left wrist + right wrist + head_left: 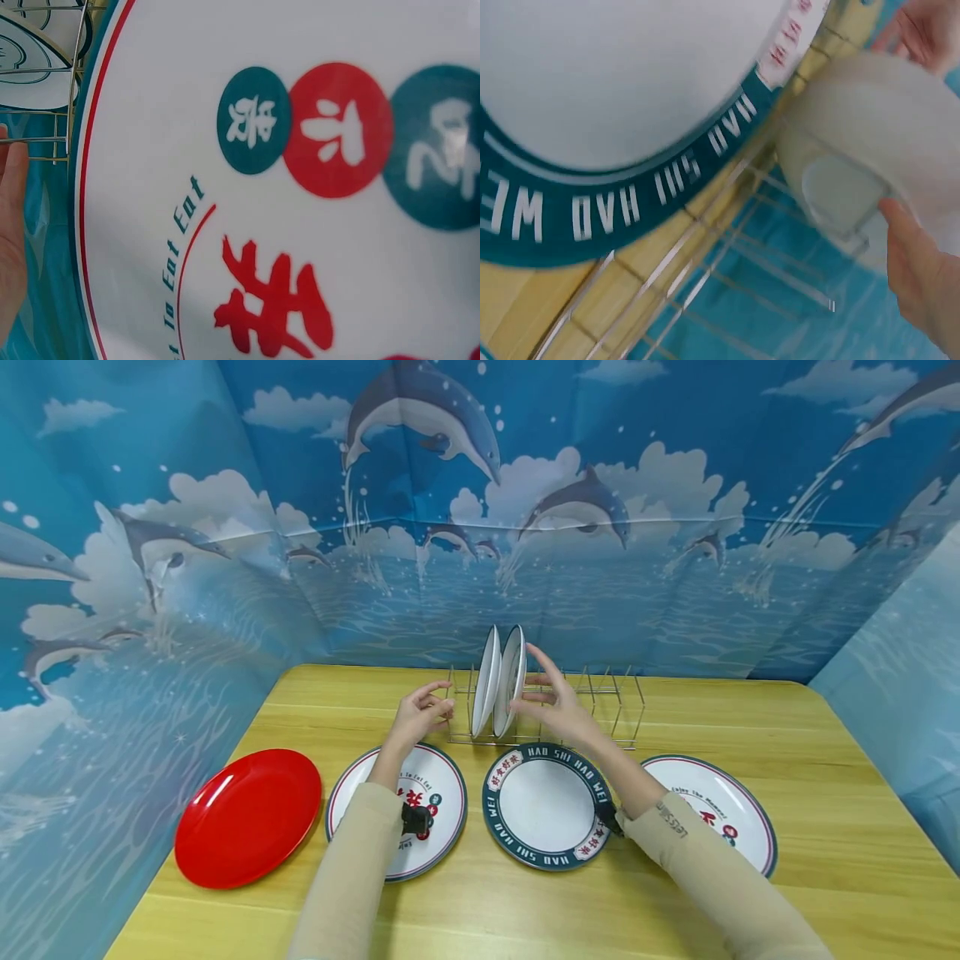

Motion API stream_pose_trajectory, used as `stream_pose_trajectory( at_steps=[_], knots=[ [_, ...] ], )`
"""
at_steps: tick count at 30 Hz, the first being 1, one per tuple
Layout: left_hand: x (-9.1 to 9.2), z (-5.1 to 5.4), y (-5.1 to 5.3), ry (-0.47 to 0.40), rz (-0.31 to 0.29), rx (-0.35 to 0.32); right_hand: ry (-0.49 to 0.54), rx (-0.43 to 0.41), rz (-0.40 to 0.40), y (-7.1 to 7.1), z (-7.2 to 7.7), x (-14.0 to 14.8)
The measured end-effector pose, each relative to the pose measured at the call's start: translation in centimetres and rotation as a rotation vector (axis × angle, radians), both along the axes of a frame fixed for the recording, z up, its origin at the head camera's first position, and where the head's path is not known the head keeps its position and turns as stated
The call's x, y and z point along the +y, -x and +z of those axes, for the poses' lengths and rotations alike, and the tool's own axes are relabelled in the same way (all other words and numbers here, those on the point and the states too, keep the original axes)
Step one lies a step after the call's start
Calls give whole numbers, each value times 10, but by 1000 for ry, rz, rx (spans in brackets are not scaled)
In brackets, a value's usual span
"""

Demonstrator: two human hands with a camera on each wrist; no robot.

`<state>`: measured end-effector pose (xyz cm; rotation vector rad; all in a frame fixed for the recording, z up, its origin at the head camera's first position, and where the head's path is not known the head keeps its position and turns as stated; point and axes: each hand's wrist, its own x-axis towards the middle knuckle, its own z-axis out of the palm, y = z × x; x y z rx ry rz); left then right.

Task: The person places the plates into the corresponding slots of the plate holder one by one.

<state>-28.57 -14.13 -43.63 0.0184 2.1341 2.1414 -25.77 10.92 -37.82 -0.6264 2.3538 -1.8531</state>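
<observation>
Two white plates stand upright side by side in the left part of a wire dish rack (618, 714): a left plate (486, 681) and a right plate (508, 689). My right hand (558, 702) is at the right plate, index finger extended to its upper rim and thumb against its near lower side. In the right wrist view a fingertip of this hand (922, 277) meets the plate's pale underside (847, 187). Beside the rack's left end is my left hand (422, 714), its fingers loosely bent near the end wires and holding no plate.
On the wooden table (480, 918) lie a red plate (247, 818), a white printed plate (442, 785) under my left forearm, a green-rimmed plate (543, 806) before the rack, and another printed plate (738, 810) at right. A dolphin-patterned curtain (420, 577) hangs behind.
</observation>
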Motion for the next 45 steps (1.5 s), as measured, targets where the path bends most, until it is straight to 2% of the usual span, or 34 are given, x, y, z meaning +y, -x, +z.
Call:
stream_pose_trajectory(
  at_steps=[3,7,11,17,20,25,28,30,35,37,39,43,45],
  knots=[
    [0,0,0,5,3,-2,89,-37,1,1,3,17],
    [1,0,1,10,0,0,171,-42,-54,-2,12,43],
    [1,-1,1,13,-6,2,312,-63,-112,-9,19,72],
    [0,-1,1,17,-11,9,543,-82,-196,-24,23,114],
    [0,-1,1,22,-20,17,654,-70,-199,-33,21,132],
    [-1,-1,1,21,-17,12,704,-59,-254,-49,17,154],
    [-1,-1,2,23,-16,10,726,-62,-280,-56,6,170],
    [-1,-2,2,22,-18,11,748,-58,-283,-57,-8,186],
    [-1,-1,1,12,-12,8,703,-24,-273,-53,-59,234],
    [-1,-1,1,14,-11,10,665,-24,-279,-54,-75,250],
    [-1,-1,1,22,-11,14,677,-41,-294,-57,-90,263],
    [-1,0,1,30,-16,18,708,-105,-336,-69,-108,278],
    [-1,-1,0,28,-16,15,712,-141,-353,-76,-111,281]
  ],
)
